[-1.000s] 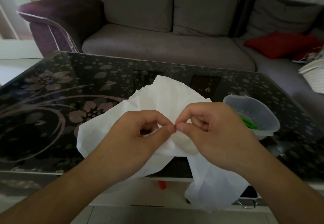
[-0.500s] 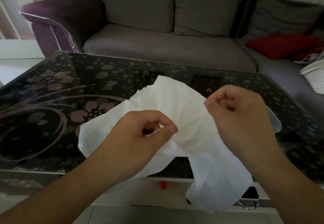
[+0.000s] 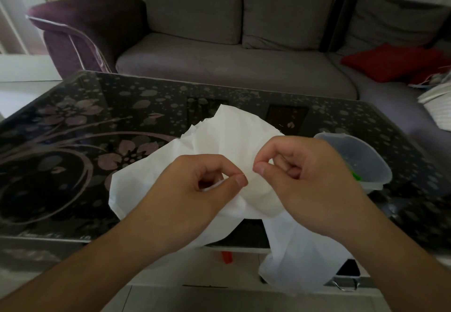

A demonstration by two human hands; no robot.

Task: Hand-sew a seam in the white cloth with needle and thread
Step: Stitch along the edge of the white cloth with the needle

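The white cloth (image 3: 229, 138) lies crumpled on the dark glass table (image 3: 73, 145), with one part hanging over the near edge. My left hand (image 3: 195, 189) pinches a fold of the cloth between thumb and forefinger. My right hand (image 3: 307, 172) is just to its right, thumb and forefinger pressed together close to that fold, the other fingers curled. The needle and thread are too small to make out between the fingertips.
A clear plastic container (image 3: 356, 157) with something green inside stands on the table behind my right hand. A grey sofa (image 3: 231, 67) with a red cushion (image 3: 393, 61) runs along the far side. A small orange object (image 3: 227, 258) lies below the table edge.
My right hand rose up and to the right away from the left hand, then came back down beside the pinched fold. My left hand kept its grip on the cloth.
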